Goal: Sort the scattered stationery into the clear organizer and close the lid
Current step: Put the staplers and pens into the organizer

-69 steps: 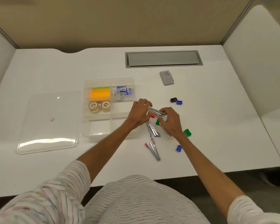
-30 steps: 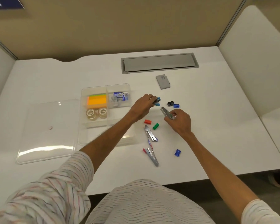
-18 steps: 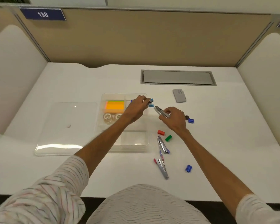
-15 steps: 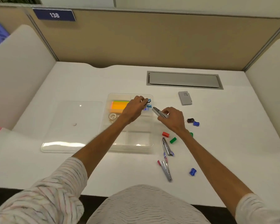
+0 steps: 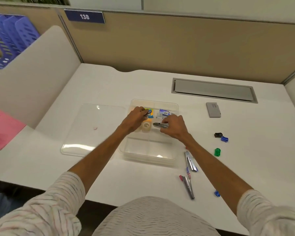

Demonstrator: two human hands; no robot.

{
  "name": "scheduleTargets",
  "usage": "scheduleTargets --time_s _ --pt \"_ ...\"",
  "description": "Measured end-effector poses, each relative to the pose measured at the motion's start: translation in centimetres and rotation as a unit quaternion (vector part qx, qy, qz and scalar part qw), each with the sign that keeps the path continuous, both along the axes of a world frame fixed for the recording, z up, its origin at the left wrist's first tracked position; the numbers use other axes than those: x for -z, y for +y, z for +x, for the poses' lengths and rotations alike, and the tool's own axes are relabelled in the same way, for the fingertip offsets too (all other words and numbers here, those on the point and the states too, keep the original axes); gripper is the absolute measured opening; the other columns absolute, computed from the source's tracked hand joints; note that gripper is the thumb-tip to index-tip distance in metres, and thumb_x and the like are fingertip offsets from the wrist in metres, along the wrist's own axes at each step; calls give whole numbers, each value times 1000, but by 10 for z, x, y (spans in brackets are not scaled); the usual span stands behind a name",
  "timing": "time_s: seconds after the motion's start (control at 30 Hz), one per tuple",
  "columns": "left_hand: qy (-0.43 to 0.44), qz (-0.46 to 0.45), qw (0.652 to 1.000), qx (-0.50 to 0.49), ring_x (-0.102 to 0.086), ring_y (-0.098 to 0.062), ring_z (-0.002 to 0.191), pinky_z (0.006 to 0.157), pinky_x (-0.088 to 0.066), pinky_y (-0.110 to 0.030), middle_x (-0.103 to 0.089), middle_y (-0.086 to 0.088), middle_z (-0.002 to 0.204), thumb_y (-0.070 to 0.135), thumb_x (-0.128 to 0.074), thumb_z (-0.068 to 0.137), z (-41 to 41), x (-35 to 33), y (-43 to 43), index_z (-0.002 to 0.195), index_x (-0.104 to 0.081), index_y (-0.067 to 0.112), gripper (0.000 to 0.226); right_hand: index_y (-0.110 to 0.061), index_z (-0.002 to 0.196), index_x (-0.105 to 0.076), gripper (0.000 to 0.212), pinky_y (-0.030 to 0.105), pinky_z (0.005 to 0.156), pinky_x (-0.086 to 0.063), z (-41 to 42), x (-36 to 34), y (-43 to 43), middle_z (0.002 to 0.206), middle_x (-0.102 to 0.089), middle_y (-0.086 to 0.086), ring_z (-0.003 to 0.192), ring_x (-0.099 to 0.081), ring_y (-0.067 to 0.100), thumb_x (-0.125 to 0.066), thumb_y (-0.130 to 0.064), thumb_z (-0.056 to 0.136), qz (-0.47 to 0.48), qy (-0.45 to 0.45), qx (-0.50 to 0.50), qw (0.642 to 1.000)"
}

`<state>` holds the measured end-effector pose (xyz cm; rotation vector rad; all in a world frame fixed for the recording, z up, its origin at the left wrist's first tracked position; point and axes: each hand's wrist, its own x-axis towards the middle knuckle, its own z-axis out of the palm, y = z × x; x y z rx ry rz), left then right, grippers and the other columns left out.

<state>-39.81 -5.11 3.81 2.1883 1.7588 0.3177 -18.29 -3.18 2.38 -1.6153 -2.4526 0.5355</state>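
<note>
Clear plastic divided organizer [image 5: 146, 158] stands open, its flat clear lid [image 5: 90, 135] just left. Over it, the left hand [image 5: 134, 117] grips a blue-tipped silver stapler [image 5: 149, 113]; the right hand [image 5: 174, 127] grips a plain silver stapler [image 5: 158, 125].

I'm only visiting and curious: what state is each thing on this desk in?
organizer, open, lid off.
lid, flat on the desk beside it.
left hand, gripping a blue-tipped stapler.
right hand, gripping a silver stapler.
desk hatch, closed.
</note>
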Motion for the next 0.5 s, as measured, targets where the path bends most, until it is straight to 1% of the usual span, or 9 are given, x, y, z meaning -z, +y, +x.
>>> scheduleTargets --time_s 0.1,0.17,0.23,0.33,0.4,0.5 --pt "0 -7 1000 0 -45 -31 124 102 -41 -42 -48 -17 132 16 -48 99 5 2 -1 140 -46 6 42 -18 108 -71 37 37 92 -35 -7 4 2 111 -69 2 107 -56 22 -66 -38 77 4 -42 -36 998" --pt "2 -15 1000 4 -45 -30 124 102 -41 -41 -48 -16 133 17 -48 100 8 4 -3 142 -44 7 44 -17 114 -67 38 37 96 -33 -10 9 2 120 -64 2 117 -51 22 -64 -34 81 2 -68 -54 996" --pt "5 -18 1000 11 -45 -30 123 101 -42 -39 -49 -15 132 16 -49 99 9 7 -3 142 -43 7 44 -18 119 -62 36 36 99 -32 -10 16 1 128 -59 2 125 -47 21 -62 -28 84 16 -73 -55 996" --pt "11 -18 1000 23 -47 -30 118 98 -43 -37 -50 -15 129 14 -51 98 8 11 -4 140 -45 6 43 -18 121 -60 35 35 99 -32 -8 20 -2 133 -55 2 129 -43 21 -63 -25 87 34 -48 -33 998" --pt "10 -20 999 27 -47 -30 117 97 -44 -37 -51 -15 128 13 -51 98 9 14 -4 139 -46 6 42 -18 121 -60 34 34 96 -33 -3 21 -3 132 -55 2 127 -44 21 -62 -25 87 38 -20 -15 999" --pt "17 -16 999 41 -48 -31 115 94 -45 -40 -51 -15 128 14 -52 98 16 17 -6 138 -47 7 41 -16 118 -62 31 34 93 -32 7 23 -5 127 -58 3 122 -47 22 -59 -19 88 46 23 24 998"
